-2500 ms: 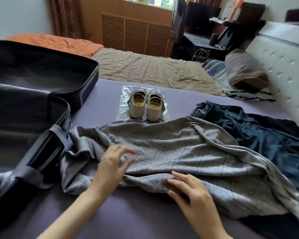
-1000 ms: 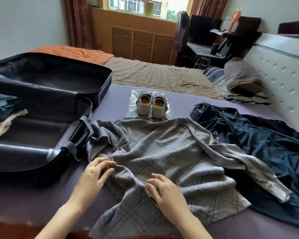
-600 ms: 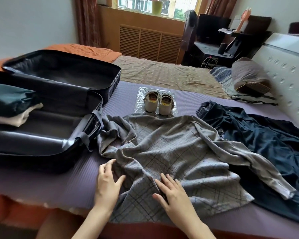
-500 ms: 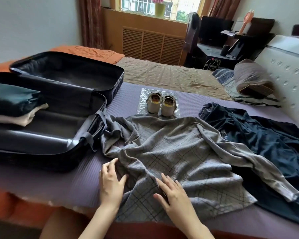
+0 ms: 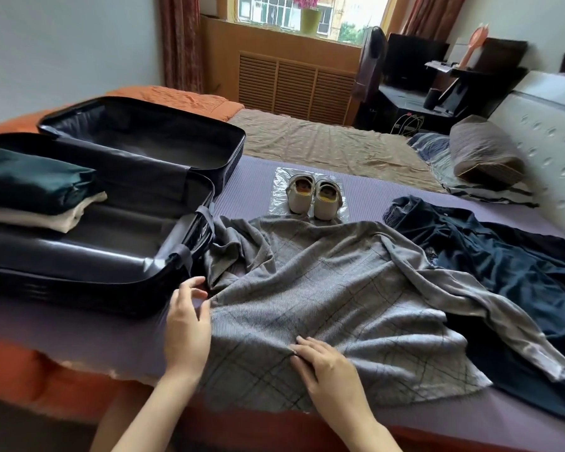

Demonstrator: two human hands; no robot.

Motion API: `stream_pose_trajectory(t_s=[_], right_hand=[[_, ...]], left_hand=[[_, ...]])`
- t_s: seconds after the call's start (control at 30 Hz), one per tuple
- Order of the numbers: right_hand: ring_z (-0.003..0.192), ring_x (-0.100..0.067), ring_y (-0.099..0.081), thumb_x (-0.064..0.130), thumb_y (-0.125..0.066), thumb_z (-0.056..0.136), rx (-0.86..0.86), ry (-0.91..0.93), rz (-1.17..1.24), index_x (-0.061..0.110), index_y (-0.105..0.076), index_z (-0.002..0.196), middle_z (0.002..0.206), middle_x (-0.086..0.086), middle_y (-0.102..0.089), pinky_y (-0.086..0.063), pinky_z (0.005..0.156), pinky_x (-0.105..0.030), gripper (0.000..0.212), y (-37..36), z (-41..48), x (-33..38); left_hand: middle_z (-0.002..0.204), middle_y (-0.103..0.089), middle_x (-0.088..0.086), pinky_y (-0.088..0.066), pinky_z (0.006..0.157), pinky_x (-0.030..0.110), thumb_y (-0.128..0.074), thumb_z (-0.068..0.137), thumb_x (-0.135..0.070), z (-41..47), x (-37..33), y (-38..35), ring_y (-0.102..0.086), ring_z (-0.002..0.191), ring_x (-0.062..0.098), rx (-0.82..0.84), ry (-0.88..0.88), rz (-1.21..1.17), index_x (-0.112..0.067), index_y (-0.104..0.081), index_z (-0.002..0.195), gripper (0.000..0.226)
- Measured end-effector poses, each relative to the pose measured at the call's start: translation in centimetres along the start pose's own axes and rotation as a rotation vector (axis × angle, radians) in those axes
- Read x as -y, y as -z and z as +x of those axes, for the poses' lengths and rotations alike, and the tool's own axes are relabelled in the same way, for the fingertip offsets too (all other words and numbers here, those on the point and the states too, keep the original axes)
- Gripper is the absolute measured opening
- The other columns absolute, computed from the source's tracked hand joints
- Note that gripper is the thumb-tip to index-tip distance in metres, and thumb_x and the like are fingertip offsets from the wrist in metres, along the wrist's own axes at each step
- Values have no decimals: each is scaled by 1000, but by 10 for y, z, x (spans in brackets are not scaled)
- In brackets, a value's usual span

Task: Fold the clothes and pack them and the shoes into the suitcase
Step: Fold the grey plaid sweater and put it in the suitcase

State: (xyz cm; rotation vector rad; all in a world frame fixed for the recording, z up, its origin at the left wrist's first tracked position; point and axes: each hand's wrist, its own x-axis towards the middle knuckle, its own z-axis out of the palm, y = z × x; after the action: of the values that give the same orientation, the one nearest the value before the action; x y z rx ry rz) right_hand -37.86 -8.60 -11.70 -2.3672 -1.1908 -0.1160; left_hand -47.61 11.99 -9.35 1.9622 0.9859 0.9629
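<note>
Palm of R hand (image 5: pixel 327 367) flat on grey top (image 5: pixel 323 288); L hand (image 5: pixel 186 324) advanced, prob. loose

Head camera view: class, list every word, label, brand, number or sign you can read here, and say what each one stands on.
No text can be read anywhere in this view.
shoes: yellow-orange marks on the insoles, too blurred to tell whether they are print.
suitcase, grey checked garment, dark blue garment: no label or lettering shows.
</note>
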Motion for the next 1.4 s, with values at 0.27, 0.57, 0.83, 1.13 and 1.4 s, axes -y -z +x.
stream_pose_trajectory(t_s=[0.27, 0.57, 0.83, 1.13, 1.4], right_hand=[[105, -7, -64, 60, -12, 96, 182, -14, -79, 38, -72, 99, 116, 12, -67, -52, 82, -19, 63, -10, -9, 5], [108, 0, -58, 68, -12, 91, 142, -10, -39, 39, -71, 102, 118, 22, -62, -49, 87, -16, 66, 2, 6, -4], [120, -4, -52, 23, -55, 95, 219, -90, 138, 29, -63, 121, 130, 12, -57, -40, 105, -25, 27, 35, 127, -19], [119, -17, -54, 19, -62, 90, 272, -121, 51, 29, -57, 130, 130, 2, -59, -44, 101, -37, 42, 5, 281, -55], [127, -22, -48, 20, -56, 93, 403, -64, -6, 27, -56, 132, 138, -2, -53, -38, 105, -34, 39, -39, 365, -74]], left_hand=[[119, -60, 8, -43, 101, 44, -70, 77, 0, -12, 18, -24, -53, 116, 28, 171, -334, 267, -13, -69, 105, 31], [106, -69, -1, -48, 88, 37, -35, 93, -44, -13, 18, -35, -63, 103, 19, 328, -276, 327, -16, -69, 102, 46], [113, -62, 3, -39, 94, 28, -58, 91, -20, 64, -19, -65, -55, 107, 19, 284, -203, 182, -12, -61, 117, 27], [136, -44, 5, -33, 102, 30, -64, 80, -52, 105, -26, -130, -44, 123, 24, 300, 92, 343, -21, -25, 142, 80], [85, -65, -13, -44, 78, 28, -75, 75, -37, 109, -18, -141, -59, 88, 15, 129, 58, 156, -29, -51, 124, 55]])
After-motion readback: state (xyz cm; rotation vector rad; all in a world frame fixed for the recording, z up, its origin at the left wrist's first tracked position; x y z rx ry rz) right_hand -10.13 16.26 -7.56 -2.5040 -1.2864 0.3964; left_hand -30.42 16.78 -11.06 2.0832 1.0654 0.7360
